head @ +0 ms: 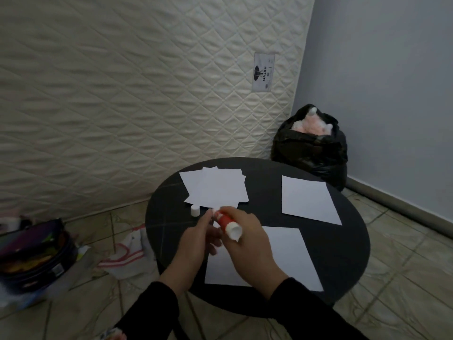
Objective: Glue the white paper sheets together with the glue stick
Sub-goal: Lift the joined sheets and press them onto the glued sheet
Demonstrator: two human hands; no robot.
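Table [343, 253]: round, matte black top, smooth, standing on a tiled floor [404, 278] of pale square tiles.

Paper, loose stack [215, 186]: several white sheets, flat and fanned at uneven angles, near the table's far edge.

Paper, single sheet [307, 197]: white, rectangular, flat, towards the far-right edge, apart from the stack.

Paper, near sheet [289, 256]: white, rectangular, lying flat at the near side of the table, partly under both hands.

Glue stick [226, 223]: cylindrical plastic tube, red body with a white end turned towards the camera, held tilted above the table between the stack and the near sheet. Its far end lies at the fingertips of the left hand.

Cap [194, 211]: small white plastic cylinder, upright on the table just beside the stack's near-left corner, off the tube.

Right hand [247, 239]: fingers curled round the red body, gripping it from the right side.

Left hand [196, 241]: fingers drawn together and pinching at the far tip of the tube; whether they touch the glue itself cannot be told. Both arms wear black sleeves.

Surroundings: quilted cream mattress [122, 94] with diamond stitching, upright behind the table; glossy black plastic bag [311, 148] in the corner, something pink and fluffy showing at its mouth; open case [34, 256] and striped cloth [127, 256] on the floor at left.
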